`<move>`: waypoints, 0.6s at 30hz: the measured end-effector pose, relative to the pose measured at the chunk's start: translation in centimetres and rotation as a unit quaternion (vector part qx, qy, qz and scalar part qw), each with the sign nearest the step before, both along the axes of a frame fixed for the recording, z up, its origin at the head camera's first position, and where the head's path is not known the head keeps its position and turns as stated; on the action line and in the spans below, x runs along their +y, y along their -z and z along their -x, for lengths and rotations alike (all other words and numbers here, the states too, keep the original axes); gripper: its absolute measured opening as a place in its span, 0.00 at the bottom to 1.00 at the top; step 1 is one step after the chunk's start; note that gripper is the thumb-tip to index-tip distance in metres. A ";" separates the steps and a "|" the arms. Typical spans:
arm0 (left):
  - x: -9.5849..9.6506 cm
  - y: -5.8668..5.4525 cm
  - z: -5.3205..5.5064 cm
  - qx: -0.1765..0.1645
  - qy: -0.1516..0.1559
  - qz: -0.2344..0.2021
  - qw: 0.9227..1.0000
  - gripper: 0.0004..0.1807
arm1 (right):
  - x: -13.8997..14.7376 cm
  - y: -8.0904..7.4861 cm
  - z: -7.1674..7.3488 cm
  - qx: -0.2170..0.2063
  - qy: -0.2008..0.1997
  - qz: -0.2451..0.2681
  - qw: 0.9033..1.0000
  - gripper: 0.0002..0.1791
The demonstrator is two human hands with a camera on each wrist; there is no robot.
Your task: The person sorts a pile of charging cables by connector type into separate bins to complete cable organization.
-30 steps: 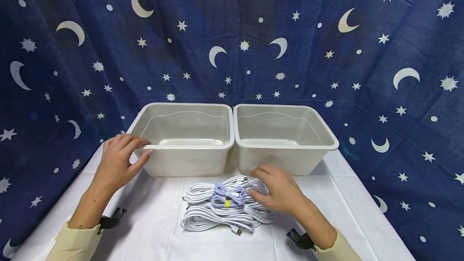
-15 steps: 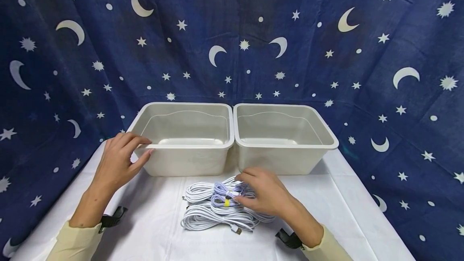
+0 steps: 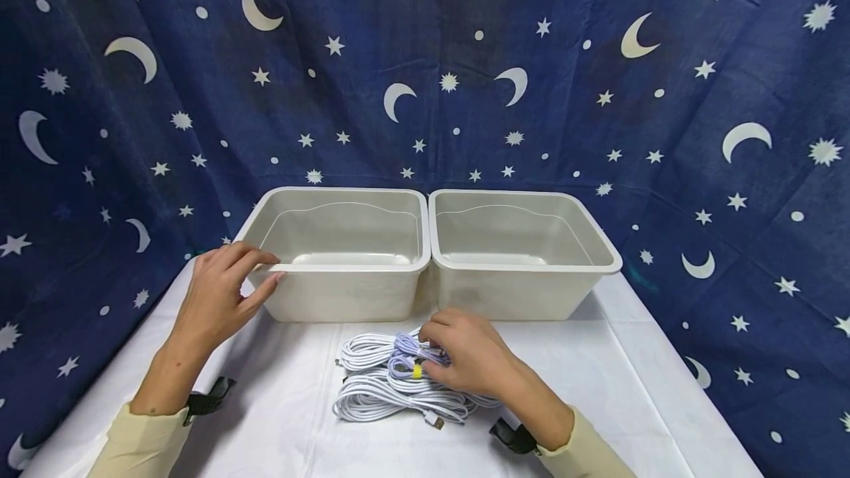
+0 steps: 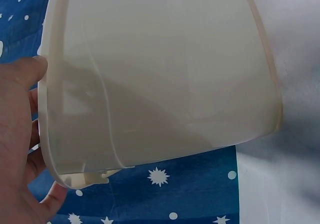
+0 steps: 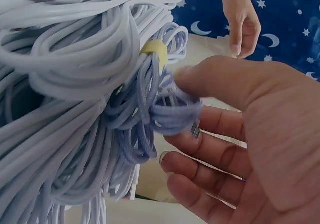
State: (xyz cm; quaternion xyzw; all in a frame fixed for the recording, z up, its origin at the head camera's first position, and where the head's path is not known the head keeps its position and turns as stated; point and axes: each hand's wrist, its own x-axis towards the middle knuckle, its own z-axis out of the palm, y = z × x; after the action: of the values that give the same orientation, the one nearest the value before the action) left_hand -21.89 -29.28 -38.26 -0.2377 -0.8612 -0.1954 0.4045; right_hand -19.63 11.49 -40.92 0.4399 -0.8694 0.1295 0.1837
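Observation:
My left hand (image 3: 215,297) grips the near left corner of the left grey bin (image 3: 339,297), thumb outside the wall and fingers over the rim, as the left wrist view also shows. My right hand (image 3: 468,352) is at a purple coiled cable (image 3: 401,364) with a yellow tie (image 5: 156,51). Its thumb and index finger pinch the right end of that coil in the right wrist view, the other fingers loosely bent. The purple cable lies on top of several coiled white cables (image 3: 375,397), partly hidden by the right hand. A USB plug (image 3: 434,420) points toward the front.
A matching right grey bin (image 3: 511,293) stands beside the left one, rims nearly touching. Both bins have nothing inside. A white cloth (image 3: 285,419) covers the table, and a dark blue curtain (image 3: 438,43) with moons and stars hangs behind.
My right hand has moved left over the cable pile, and its fingers have come together on the purple cable's right end. The left hand has stayed on the bin rim.

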 end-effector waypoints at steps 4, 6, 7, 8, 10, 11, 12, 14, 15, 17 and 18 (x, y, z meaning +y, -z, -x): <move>0.0 0.0 -0.1 -0.006 -0.002 -0.005 1.000 0.11 | -0.4 0.0 0.0 0.017 0.000 0.002 1.000 0.10; 0.0 0.0 -0.1 -0.006 -0.003 -0.007 1.000 0.11 | -0.6 0.0 0.0 0.022 0.000 0.006 1.000 0.09; 0.0 0.0 -0.1 -0.006 -0.003 -0.007 1.000 0.11 | -0.6 -0.1 0.1 0.024 0.001 0.007 1.000 0.09; 0.0 0.0 -0.1 -0.006 -0.004 -0.006 1.000 0.11 | -0.7 -0.1 0.0 0.024 0.002 0.009 1.000 0.09; 0.0 -0.1 -0.1 -0.005 -0.005 -0.005 1.000 0.11 | -0.8 -0.3 0.0 0.021 0.002 0.015 1.000 0.09; 0.0 -0.1 -0.1 -0.004 -0.005 -0.004 1.000 0.12 | -0.9 -0.3 0.0 0.020 0.001 0.017 1.000 0.09; 0.0 -0.1 -0.1 -0.004 -0.005 -0.004 1.000 0.12 | -0.9 -0.4 0.0 0.018 0.001 0.019 1.000 0.10; 0.0 0.0 -0.1 -0.003 -0.005 -0.004 1.000 0.12 | -1.0 -0.6 0.0 0.014 0.000 0.023 1.000 0.10; 0.0 0.0 -0.1 -0.003 -0.005 -0.004 1.000 0.12 | -1.1 -0.7 0.1 0.013 -0.002 0.025 1.000 0.10; -0.1 0.0 -0.1 -0.003 -0.005 -0.004 1.000 0.12 | -1.2 -0.9 0.1 0.011 -0.004 0.030 0.999 0.11; -0.1 0.0 -0.1 -0.003 -0.005 -0.004 1.000 0.12 | -1.2 -1.0 0.1 0.011 -0.004 0.032 0.999 0.11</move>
State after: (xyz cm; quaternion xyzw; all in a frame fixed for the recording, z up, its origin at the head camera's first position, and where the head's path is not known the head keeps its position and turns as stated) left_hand -21.76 -29.36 -38.29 -0.2312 -0.8628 -0.1980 0.4036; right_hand -19.73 10.29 -39.88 0.4385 -0.8612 0.1530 0.2067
